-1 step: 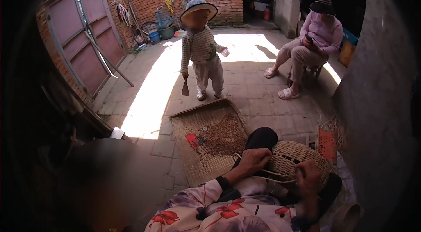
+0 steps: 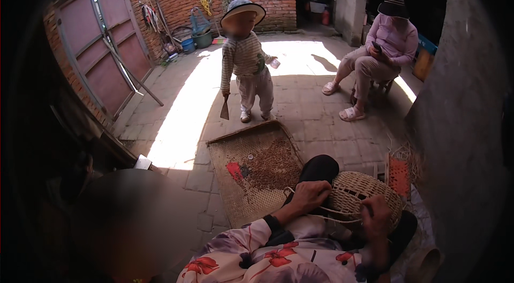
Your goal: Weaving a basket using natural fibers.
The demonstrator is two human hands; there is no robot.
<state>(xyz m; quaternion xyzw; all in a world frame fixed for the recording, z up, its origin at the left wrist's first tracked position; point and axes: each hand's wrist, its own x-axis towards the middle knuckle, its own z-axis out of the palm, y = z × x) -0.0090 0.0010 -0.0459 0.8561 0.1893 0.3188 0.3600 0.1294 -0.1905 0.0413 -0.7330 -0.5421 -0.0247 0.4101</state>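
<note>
Grey paved courtyard floor [image 2: 316,133]: partly lit by a bright patch of sun.
Person in a lilac top [image 2: 393,37]: seated at the right, a dark phone [image 2: 377,46] being held.
Rectangular tan woven tray [image 2: 222,157]: laid on the floor, strewn with small brown pieces [image 2: 273,165].
Rounded pale tan woven basket [image 2: 350,192]: held at the lap, right of the tray.
Left hand [image 2: 313,194]: placed at the basket's left end, fingers bent; whether anything is gripped cannot be told.
Right hand [image 2: 377,216]: set against the basket's near side, fingers curled; grip likewise unclear.
Thin pale strand [image 2: 337,212]: stretched between both hands.
</note>
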